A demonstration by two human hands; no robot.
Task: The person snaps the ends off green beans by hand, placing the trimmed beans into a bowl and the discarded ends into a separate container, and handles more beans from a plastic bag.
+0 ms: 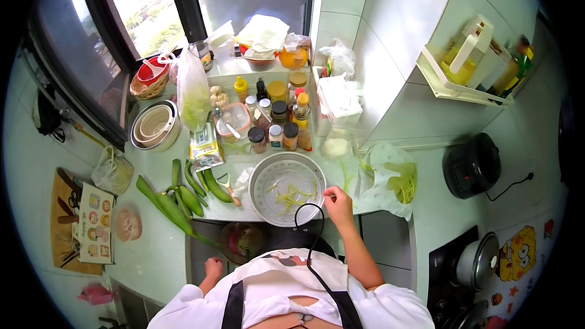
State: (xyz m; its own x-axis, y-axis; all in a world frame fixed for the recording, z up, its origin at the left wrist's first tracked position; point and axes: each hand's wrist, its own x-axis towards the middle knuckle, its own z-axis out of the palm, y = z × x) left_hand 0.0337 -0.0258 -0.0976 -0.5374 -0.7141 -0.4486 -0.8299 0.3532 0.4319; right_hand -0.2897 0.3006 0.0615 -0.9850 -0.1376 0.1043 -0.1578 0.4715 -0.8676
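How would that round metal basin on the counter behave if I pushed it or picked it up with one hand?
The metal basin looks thin-walled and holds only a few yellow-green vegetable strips, so it is probably light. On the smooth counter it would likely slide easily. Its wide, shallow shape seems unlikely to tip. The right hand rests at its rim.

A flat yellow-green packet (204, 146) lies on the counter's middle, beside the green gourds. A printed card with coloured round pictures (96, 224) rests near the counter's left edge.
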